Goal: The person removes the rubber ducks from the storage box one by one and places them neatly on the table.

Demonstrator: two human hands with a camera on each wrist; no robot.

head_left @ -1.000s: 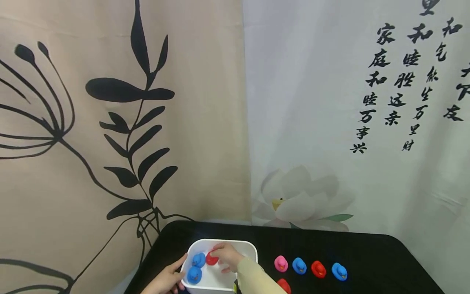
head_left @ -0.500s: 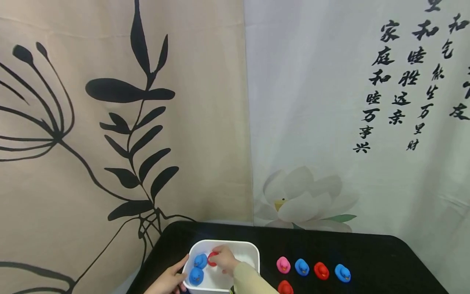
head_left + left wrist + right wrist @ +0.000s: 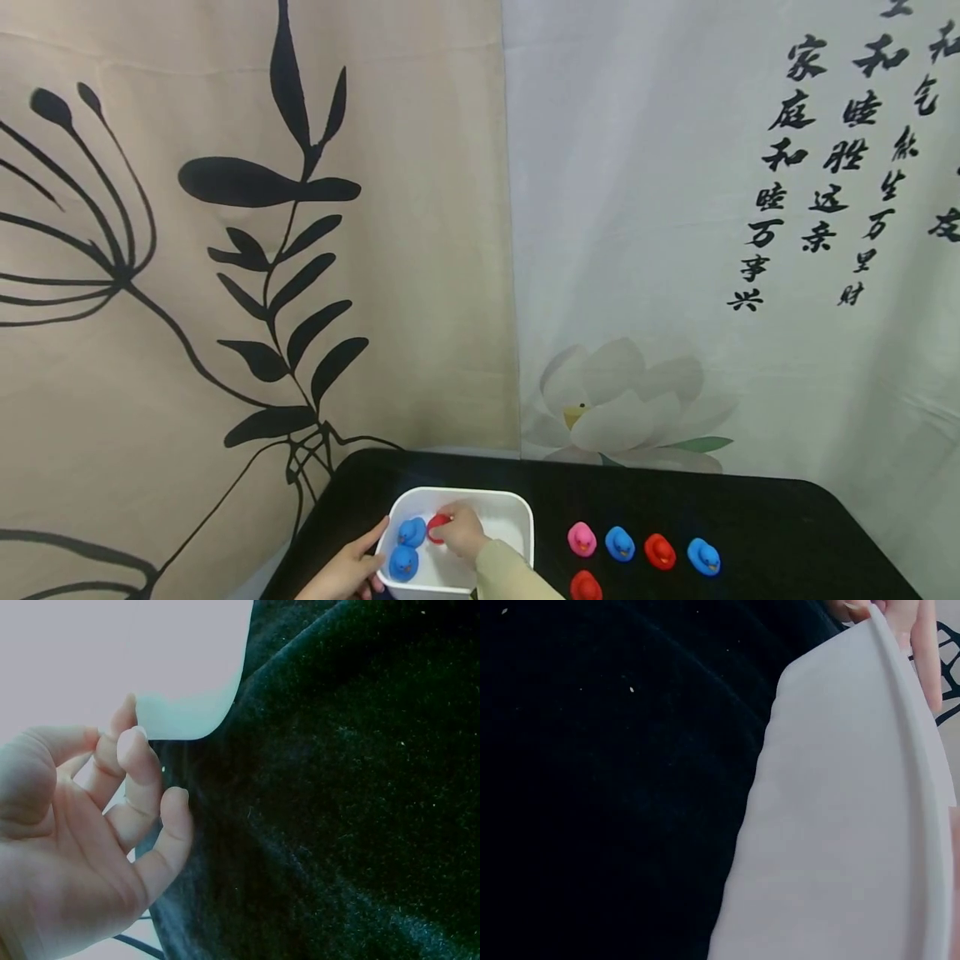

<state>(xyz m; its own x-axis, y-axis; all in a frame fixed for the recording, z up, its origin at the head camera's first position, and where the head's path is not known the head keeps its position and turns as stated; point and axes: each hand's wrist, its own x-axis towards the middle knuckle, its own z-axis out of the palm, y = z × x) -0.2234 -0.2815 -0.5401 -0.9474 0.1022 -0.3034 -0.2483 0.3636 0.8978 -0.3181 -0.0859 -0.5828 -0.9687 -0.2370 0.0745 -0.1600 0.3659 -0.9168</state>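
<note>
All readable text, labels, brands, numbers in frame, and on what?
On the pale cloth panel, vertical columns, left to right:
"家庭和睦万事兴"
"和睦胜远亲" (character above cut off)
"和气能生万里财" (first 和 at edge)
"友" (at edge; mark above unreadable)
None readable on the white bin or toy ducks.

A plain, pale-yellow sleeve (image 3: 512, 573) clothes the right forearm, its smooth fabric reaching the wrist and leaving the right hand (image 3: 462, 532) bare. The left hand (image 3: 82, 840) is bare too, with slim fingers (image 3: 175, 821) and short, rounded nails.
</note>
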